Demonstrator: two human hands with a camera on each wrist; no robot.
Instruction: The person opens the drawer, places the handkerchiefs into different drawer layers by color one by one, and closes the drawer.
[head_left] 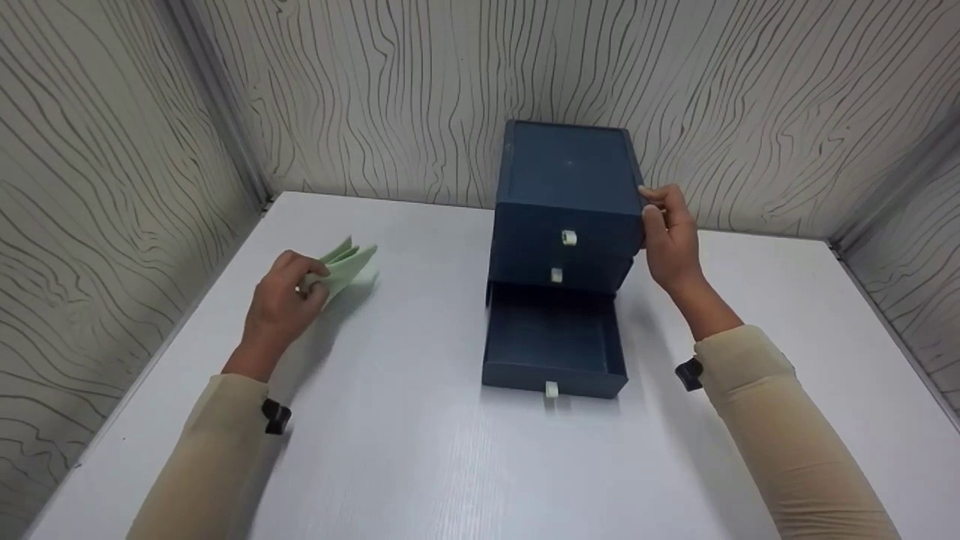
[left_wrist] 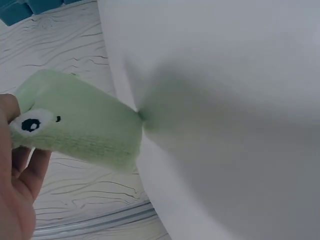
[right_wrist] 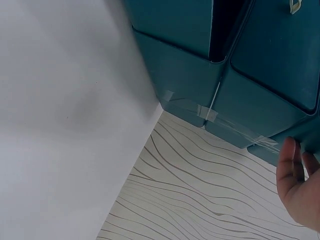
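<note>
A folded light-green towel (head_left: pixel 346 268) with a stitched eye is pinched between the thumb and fingers of my left hand (head_left: pixel 283 298), at the left of the table. In the left wrist view the towel (left_wrist: pixel 85 120) slants from that hand, its far end right at the tabletop. A dark blue drawer cabinet (head_left: pixel 568 169) stands at the back, its bottom drawer (head_left: pixel 555 334) pulled out and bare inside. My right hand (head_left: pixel 673 238) rests its fingertips against the cabinet's upper right side. In the right wrist view the fingers (right_wrist: pixel 287 167) lie nearly straight along that side.
Small pale pull tabs (head_left: pixel 569 238) mark the drawer fronts. Clear tape (right_wrist: pixel 207 114) runs up the cabinet's side. Wood-grain patterned panels (head_left: pixel 375 97) close off the back and both sides of the white table (head_left: pixel 405 450).
</note>
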